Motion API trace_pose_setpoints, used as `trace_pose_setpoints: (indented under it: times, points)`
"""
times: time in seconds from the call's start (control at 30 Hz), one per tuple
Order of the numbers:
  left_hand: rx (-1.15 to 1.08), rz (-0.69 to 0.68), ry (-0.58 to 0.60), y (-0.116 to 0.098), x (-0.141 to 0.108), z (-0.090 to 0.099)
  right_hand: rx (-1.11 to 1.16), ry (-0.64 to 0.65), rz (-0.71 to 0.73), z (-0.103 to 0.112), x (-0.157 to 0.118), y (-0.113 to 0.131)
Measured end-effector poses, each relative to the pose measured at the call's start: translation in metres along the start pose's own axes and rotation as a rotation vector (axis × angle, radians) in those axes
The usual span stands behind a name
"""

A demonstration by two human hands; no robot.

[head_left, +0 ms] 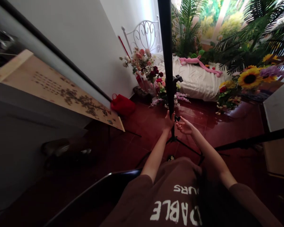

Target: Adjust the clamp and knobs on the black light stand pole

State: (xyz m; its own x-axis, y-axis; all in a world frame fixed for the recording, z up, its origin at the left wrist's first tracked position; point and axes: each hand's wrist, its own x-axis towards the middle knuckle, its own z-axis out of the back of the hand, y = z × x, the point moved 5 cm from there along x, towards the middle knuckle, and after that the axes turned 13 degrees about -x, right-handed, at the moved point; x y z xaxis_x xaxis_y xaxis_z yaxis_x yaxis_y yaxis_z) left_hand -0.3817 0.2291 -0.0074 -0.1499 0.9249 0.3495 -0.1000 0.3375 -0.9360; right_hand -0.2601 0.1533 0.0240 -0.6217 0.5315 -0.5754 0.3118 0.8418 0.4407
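Black pole between the two hands, one gripping.
Left hand closed around the pole's lower part; right hand loosely open just beside the lower knob, contact cannot be confirmed. Count: one pole, two knobs, one upper. Long axis upright, running down to splayed legs on the red floor.

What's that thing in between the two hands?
In the head view, a small black knob sits between them, on the side of the tall black pole. The left hand holds the pole; the right hand is open beside the knob.
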Motion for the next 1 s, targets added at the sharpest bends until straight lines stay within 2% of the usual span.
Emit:
trace_pose_setpoints:
  times: [0.17,0.33,0.47,0.57,0.7,0.83,0.9,1.0]
  points:
    - [-0.002,0.0,-0.033,0.005,0.001,0.0,0.07,0.021,-0.047,0.001,0.007,0.005]
    - [-0.003,-0.001,-0.034,0.005,0.001,0.0,0.102,-0.077,-0.037,0.008,0.011,0.009]
    - [-0.016,-0.003,-0.022,0.002,0.001,0.0,0.03,-0.116,0.004,0.012,0.014,0.011]
    - [-0.016,-0.007,-0.018,0.001,0.0,0.001,-0.11,-0.208,0.081,0.016,0.018,0.016]
    - [0.007,-0.016,-0.005,0.0,0.001,0.002,-0.353,-0.348,0.275,0.016,0.016,0.027]
    - [0.027,-0.012,-0.01,0.003,0.001,0.002,-0.899,-0.628,0.612,0.008,-0.008,0.039]
    - [0.032,-0.011,-0.018,0.004,0.0,0.002,-1.165,-0.75,0.749,-0.005,-0.021,0.044]
    - [0.043,-0.026,-0.034,0.003,-0.001,0.002,-1.298,-0.775,0.939,-0.035,-0.037,0.057]
